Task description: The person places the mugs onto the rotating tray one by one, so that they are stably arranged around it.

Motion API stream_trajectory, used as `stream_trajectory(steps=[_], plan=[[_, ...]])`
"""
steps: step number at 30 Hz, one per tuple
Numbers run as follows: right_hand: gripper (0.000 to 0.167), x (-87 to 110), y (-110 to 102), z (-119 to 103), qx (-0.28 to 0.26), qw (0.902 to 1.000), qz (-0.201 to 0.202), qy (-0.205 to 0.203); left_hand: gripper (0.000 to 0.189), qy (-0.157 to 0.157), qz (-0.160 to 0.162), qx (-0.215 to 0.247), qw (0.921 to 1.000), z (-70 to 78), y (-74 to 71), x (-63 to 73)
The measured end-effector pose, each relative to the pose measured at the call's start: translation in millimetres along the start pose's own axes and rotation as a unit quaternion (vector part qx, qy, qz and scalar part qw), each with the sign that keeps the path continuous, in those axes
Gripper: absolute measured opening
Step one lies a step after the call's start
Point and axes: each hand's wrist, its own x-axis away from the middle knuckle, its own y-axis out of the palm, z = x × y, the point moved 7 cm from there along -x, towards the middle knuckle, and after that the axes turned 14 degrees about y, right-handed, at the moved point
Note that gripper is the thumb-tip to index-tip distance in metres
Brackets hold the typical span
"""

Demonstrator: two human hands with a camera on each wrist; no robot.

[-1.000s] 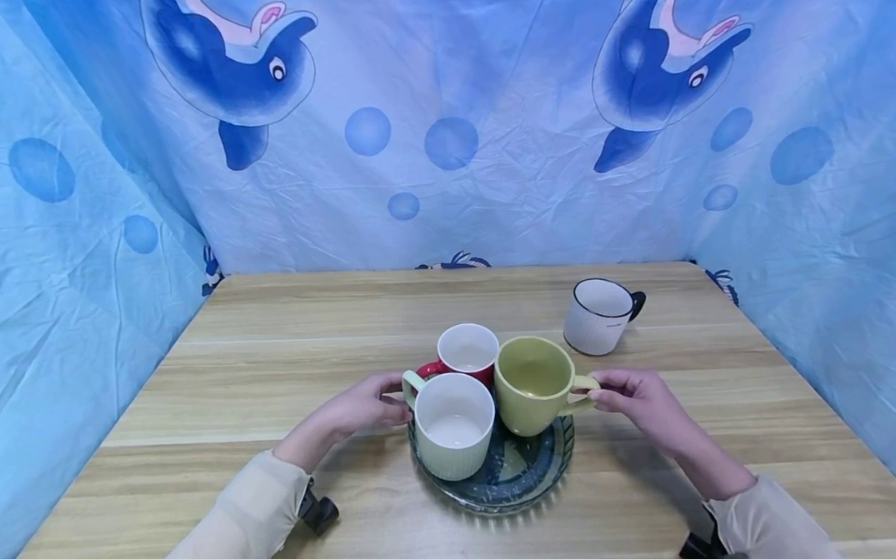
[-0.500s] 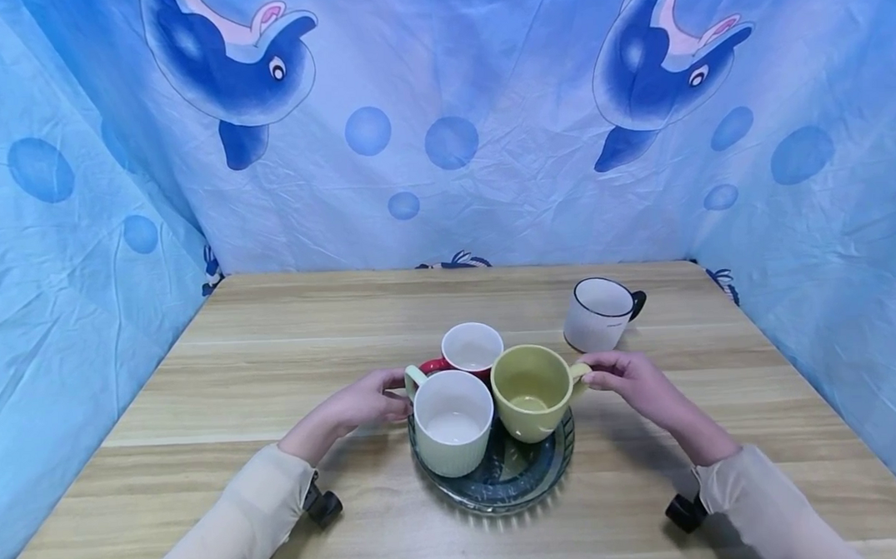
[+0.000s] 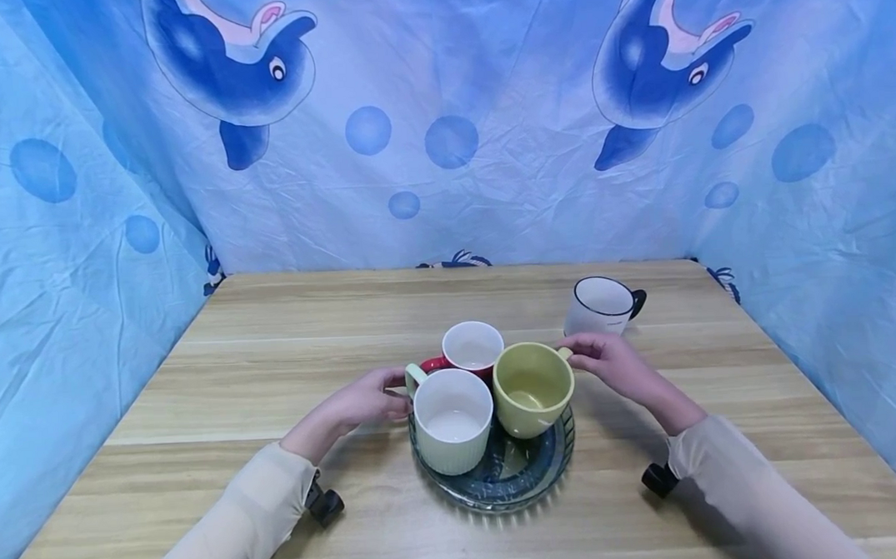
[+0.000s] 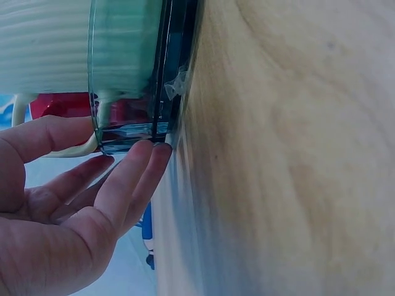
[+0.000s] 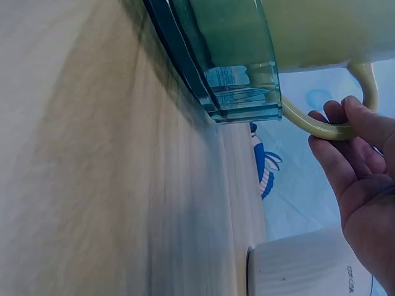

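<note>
In the head view, a round blue patterned glass dish [image 3: 525,486] bears a ribbed pale green mug [image 3: 456,454], a yellow-green mug [image 3: 529,418] and, at the back, a red mug [image 3: 472,345] with a white inside. My right hand [image 3: 602,364] pinches the yellow-green mug's handle [image 5: 324,130] between thumb and fingers; the mug's base shows through the dish wall [image 5: 247,98]. At the dish's left side is my left hand [image 3: 366,400], next to the pale green mug's handle [image 3: 415,377]. Its loosely straight fingers [image 4: 129,179] reach the glass wall in the left wrist view.
A white mug [image 3: 595,310] with a dark rim and black handle stands behind my right hand, partly covered by it. Blue dolphin-printed cloth [image 3: 444,196] encloses the back and sides of the wooden table [image 3: 307,319].
My right hand has swung away from me and slightly left, turning the yellow-green mug so its handle points further back. The red mug sits slightly further right. My left hand has barely moved.
</note>
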Motion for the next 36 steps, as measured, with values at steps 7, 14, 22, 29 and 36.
stream_trajectory(steps=[7, 14, 22, 29, 36], plan=[[0.026, -17.6, 10.7, -4.5, 0.003, 0.9999, -0.011, 0.004, 0.054, 0.000, 0.007, 0.005, 1.0000, -2.6, -2.9, 1.9], [0.028, -29.6, 16.2, -8.1, 0.001, 0.9999, -0.011, 0.005, 0.053, -0.006, 0.009, 0.010, 0.9999, -3.9, -4.0, 2.2], [0.030, -44.1, 18.2, -5.9, -0.033, 0.9983, -0.016, 0.044, 0.051, -0.002, 0.008, 0.015, 0.9999, -4.3, -3.2, 0.5], [0.037, -51.5, 20.7, -6.1, -0.080, 0.9937, -0.029, 0.073, 0.047, 0.010, 0.005, 0.012, 0.9999, -3.3, -2.0, 0.0], [0.045, -59.4, 23.8, -11.8, -0.110, 0.9914, -0.036, 0.062, 0.046, 0.017, 0.001, 0.013, 0.9998, -4.1, -0.9, -2.5]])
